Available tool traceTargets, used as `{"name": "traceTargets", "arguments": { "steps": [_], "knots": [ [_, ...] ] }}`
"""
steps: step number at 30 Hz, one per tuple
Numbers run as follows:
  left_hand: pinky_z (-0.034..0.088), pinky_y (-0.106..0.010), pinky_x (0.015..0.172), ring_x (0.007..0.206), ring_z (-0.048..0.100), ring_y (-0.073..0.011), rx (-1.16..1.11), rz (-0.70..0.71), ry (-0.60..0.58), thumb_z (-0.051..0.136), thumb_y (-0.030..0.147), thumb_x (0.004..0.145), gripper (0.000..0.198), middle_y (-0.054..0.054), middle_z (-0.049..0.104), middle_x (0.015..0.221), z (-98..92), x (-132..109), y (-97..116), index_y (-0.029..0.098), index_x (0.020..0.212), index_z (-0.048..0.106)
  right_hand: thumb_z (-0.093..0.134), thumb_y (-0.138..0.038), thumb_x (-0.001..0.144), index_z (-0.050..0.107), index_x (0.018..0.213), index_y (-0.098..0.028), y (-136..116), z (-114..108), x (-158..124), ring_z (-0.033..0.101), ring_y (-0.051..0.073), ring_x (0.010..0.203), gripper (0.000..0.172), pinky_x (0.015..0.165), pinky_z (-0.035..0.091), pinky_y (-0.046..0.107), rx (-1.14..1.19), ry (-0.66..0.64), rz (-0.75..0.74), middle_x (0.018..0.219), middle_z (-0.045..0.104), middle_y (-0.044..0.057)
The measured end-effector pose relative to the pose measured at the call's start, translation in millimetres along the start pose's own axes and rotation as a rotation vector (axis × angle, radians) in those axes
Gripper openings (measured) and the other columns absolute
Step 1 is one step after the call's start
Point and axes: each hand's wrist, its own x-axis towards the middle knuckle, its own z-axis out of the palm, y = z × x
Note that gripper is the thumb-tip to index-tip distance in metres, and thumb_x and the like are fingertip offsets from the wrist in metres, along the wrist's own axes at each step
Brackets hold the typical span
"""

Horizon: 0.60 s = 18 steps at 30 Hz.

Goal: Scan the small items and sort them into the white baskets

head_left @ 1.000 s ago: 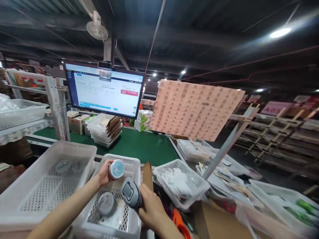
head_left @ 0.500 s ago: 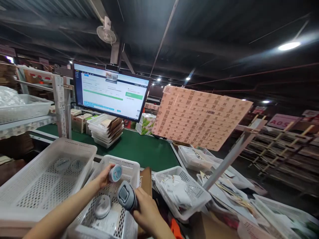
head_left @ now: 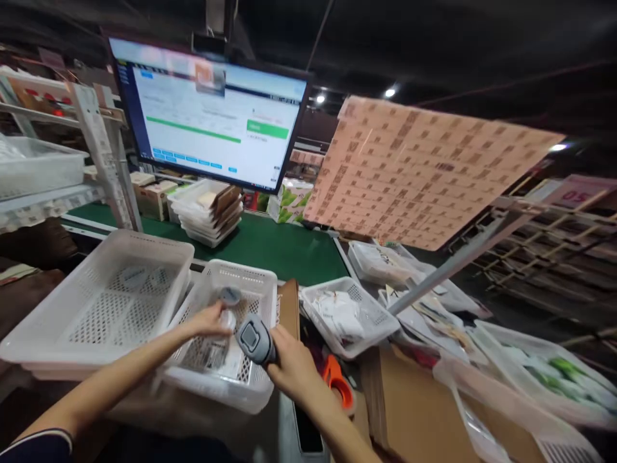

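Right now, head view only: left hand (head_left: 211, 319) is down inside the small white perforated plastic basket (head_left: 250, 392), its grip closed round a small white round jar (head_left: 226, 319), blurred, so can't tell if the jar rests on the basket floor yet. Right hand (head_left: 292, 366) clenched on the grey handheld barcode scanner (head_left: 255, 339), just right of the left grip, scanner head pointing approx. at the jar. Beyond the left grip, a second round grey-lidded tin (head_left: 230, 295) lies in the same basket; under it, a white printed label sheet (head_left: 212, 354). Left of both grips: bigger white perforated basket (head_left: 48, 334). Far past them, large monitor (head_left: 207, 116) shows a green bar, so I'd judge a scan registered. Left, prob.: letting go of the jar.
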Motion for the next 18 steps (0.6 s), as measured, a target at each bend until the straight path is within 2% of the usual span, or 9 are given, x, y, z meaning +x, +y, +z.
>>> {"name": "traceTargets", "arguments": {
  "steps": [2,4,6,8,11,14,16,18],
  "knots": [
    [0.053,-0.058,0.111,0.142,0.055,-0.0496,-0.049,-0.043,-0.036,0.09,0.059,0.058,0.072,-0.017,0.071,0.123,-12.5,-2.1,18.9,0.021,0.114,0.067,0.06,-0.007,0.08,0.061,0.109,-0.018,1.0,-0.7,-4.3,0.069,0.028,0.104,0.031,0.073,0.029,0.034,0.041,0.028,-0.005,0.121,0.068,0.01],
    [0.06,-0.049,0.099,0.131,0.067,-0.0404,-0.243,-0.082,-0.113,0.068,0.074,0.078,0.076,-0.018,0.073,0.131,-18.4,-8.8,37.0,0.02,0.132,0.064,0.059,-0.007,0.08,0.058,0.104,-0.019,-0.2,-0.5,-6.7,0.066,0.025,0.098,0.027,0.072,0.029,0.033,0.1,0.051,-0.022,0.115,0.066,0.008],
    [0.061,-0.042,0.088,0.12,0.073,-0.0344,-0.499,-0.125,-0.162,0.056,0.073,0.087,0.076,-0.017,0.075,0.134,-16.8,-20.0,51.4,0.02,0.141,0.059,0.061,-0.008,0.081,0.056,0.102,-0.02,-5.1,-0.3,-7.5,0.064,0.024,0.095,0.024,0.072,0.03,0.032,0.144,0.054,-0.042,0.112,0.064,0.007],
    [0.06,-0.039,0.082,0.116,0.075,-0.033,-0.674,-0.158,-0.155,0.056,0.067,0.09,0.072,-0.017,0.077,0.131,-10.2,-31.3,60.1,0.019,0.145,0.058,0.062,-0.011,0.082,0.055,0.101,-0.021,-13.2,-1.0,-7.1,0.062,0.024,0.094,0.022,0.072,0.029,0.032,0.152,0.048,-0.063,0.111,0.064,0.006],
    [0.061,-0.043,0.089,0.124,0.072,-0.0361,-0.688,-0.131,-0.114,0.054,0.067,0.092,0.074,-0.018,0.077,0.131,1.0,-41.3,62.9,0.017,0.146,0.057,0.061,-0.013,0.082,0.055,0.102,-0.021,-26.6,-3.8,-6.3,0.061,0.024,0.094,0.023,0.071,0.027,0.033,0.106,0.035,-0.08,0.113,0.064,0.007],
    [0.057,-0.051,0.107,0.138,0.064,-0.0423,-0.429,0.029,-0.006,0.065,0.072,0.081,0.086,-0.02,0.071,0.141,7.6,-47.1,59.0,0.014,0.145,0.058,0.06,-0.012,0.081,0.057,0.105,-0.02,-34.9,-7.2,-7.3,0.063,0.024,0.095,0.025,0.07,0.025,0.034,0.067,0.027,-0.081,0.118,0.065,0.008],
    [0.047,-0.054,0.122,0.146,0.056,-0.0451,-0.037,0.257,0.171,0.079,0.068,0.072,0.094,-0.021,0.064,0.152,9.0,-52.5,54.6,0.015,0.147,0.058,0.059,-0.012,0.082,0.058,0.109,-0.02,-37.4,-9.1,-9.4,0.064,0.025,0.096,0.029,0.071,0.026,0.035,0.055,0.024,-0.085,0.121,0.066,0.009],
    [0.033,-0.056,0.132,0.154,0.046,-0.0459,0.393,0.486,0.378,0.087,0.062,0.069,0.103,-0.021,0.057,0.161,9.1,-59.1,48.7,0.016,0.154,0.052,0.059,-0.013,0.083,0.059,0.113,-0.019,-39.1,-10.6,-12.3,0.065,0.025,0.099,0.031,0.07,0.027,0.035,0.03,0.022,-0.081,0.124,0.066,0.009]
  ]
}}
